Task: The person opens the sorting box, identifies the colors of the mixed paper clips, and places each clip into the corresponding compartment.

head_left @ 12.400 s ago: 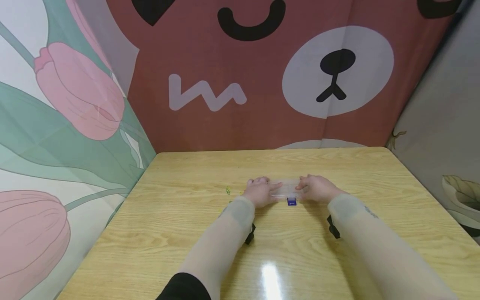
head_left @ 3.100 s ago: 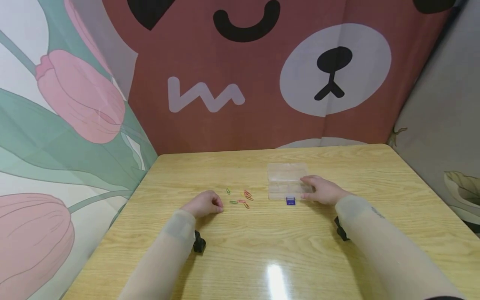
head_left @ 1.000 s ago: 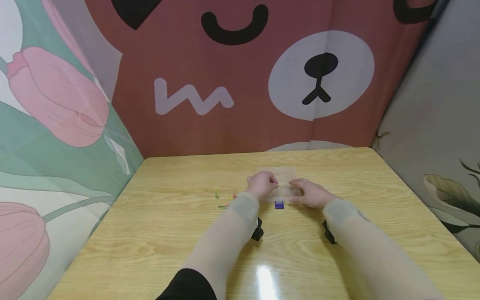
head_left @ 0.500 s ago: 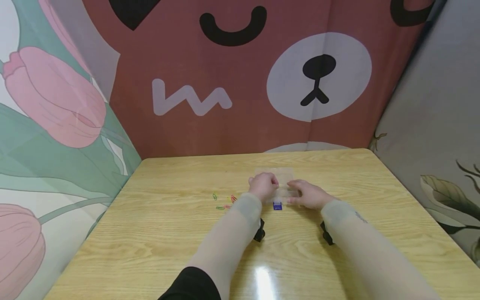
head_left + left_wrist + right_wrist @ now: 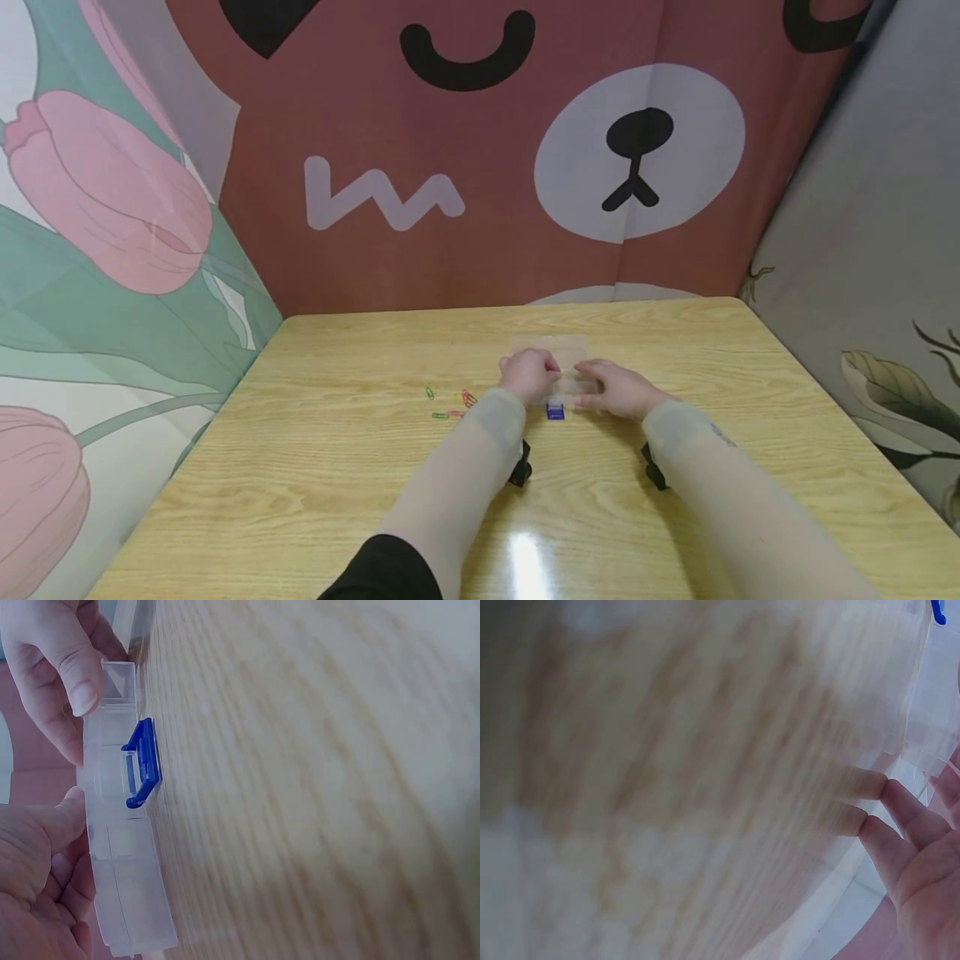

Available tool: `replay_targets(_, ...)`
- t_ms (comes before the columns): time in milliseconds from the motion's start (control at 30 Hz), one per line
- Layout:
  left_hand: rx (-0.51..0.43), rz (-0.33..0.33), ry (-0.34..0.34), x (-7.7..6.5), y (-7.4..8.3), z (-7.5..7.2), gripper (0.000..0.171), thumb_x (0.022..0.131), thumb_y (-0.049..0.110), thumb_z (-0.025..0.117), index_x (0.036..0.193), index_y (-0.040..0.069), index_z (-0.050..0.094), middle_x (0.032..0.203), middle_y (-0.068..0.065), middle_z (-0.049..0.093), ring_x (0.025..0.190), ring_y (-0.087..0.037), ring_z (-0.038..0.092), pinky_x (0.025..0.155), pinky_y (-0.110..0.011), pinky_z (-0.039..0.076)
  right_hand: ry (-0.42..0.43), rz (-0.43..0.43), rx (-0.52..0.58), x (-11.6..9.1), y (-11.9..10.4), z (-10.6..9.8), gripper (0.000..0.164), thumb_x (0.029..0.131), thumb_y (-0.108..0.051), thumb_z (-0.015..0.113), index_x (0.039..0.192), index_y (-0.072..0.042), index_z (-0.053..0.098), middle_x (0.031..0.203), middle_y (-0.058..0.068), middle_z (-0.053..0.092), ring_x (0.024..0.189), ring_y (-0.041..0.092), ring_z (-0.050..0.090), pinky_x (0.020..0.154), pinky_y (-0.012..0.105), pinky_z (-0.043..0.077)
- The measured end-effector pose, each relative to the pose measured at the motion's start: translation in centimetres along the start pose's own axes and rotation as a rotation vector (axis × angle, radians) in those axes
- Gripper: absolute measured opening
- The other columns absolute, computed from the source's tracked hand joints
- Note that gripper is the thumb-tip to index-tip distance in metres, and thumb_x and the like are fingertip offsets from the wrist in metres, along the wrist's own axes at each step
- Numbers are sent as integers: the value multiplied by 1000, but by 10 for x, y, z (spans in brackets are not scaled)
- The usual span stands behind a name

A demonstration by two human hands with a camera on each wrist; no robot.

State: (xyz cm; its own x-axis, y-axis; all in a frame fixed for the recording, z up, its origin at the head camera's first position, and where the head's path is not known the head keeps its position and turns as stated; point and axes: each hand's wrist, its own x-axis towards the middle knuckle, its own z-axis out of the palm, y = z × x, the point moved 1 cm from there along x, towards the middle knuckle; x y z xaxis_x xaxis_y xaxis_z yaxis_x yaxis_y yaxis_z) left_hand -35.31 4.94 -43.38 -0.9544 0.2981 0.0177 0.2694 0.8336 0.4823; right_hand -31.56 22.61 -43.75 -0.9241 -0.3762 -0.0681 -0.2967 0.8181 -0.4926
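Observation:
A clear plastic compartment box (image 5: 551, 342) with its lid raised stands near the back of the table, its blue latch (image 5: 150, 761) hanging at the front. My right hand (image 5: 622, 389) grips its right end, thumb on the front wall and fingers behind. My left hand (image 5: 528, 372) is over the left part of the box, fingers bent and thumb tip at the rim in the left wrist view; the box wall hides the other fingertips, and I cannot tell whether they pinch anything. Left of that hand lie loose paper clips, a green one (image 5: 440, 416) and a red one (image 5: 468, 397) among them.
The wood-grain table (image 5: 337, 467) ends at a back edge against a brown printed cloth (image 5: 360, 267). More printed cloth hangs on both sides. Part of the paper clip group sits close beside the left forearm (image 5: 450, 487).
The box lid, down at first, is now up. My left hand has gone from the paper clips right to the box, lately shifting only slightly. My right hand stays at the box.

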Motion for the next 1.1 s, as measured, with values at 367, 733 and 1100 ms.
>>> replay_targets(367,-17,29,23,-3,-3,-4,10,91,30,68,83,24,70,78,16,63,77,-8,55,87,-38,29,-9,-3,-1,1,1,0,72,92,-39,64,146,0,36,150,26,31,136,45,28,108,58,23)
replay_targets(733,-77,28,36,-4,-15,-5,8,90,32,69,86,25,71,83,16,63,80,-7,54,87,-40,28,-6,-4,-3,0,0,0,72,91,-39,65,146,0,37,149,26,31,136,45,28,108,57,23)
replay_targets(1100,-195,14,60,-14,-29,-18,7,91,30,68,90,24,71,84,14,63,80,-9,56,91,-46,27,-12,1,-5,1,1,0,72,92,-39,64,146,0,36,149,26,31,136,45,28,108,59,22)
